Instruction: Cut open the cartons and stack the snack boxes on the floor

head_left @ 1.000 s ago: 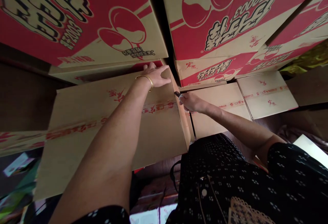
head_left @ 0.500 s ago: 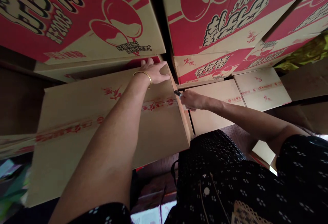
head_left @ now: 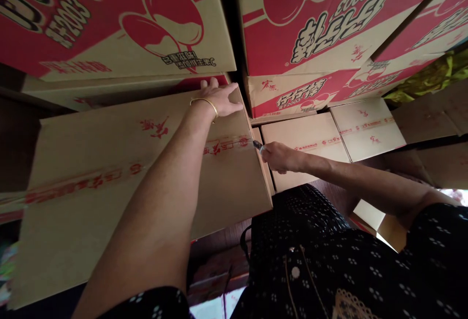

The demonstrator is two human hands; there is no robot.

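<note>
Black garment (head_left: 329, 270) with small white dots, thin gold bangle (head_left: 204, 102) on left wrist.

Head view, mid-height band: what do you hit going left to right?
Big taped carton → left hand → blade tip → right hand → two smaller taped cartons.

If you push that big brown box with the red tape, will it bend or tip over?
The taped cardboard box looks stiff: its top stays flat under the left hand. It probably slides rather than tips, being wide and low. The tape seam, where the right hand holds a small blade, is likely the weakest spot.
</note>
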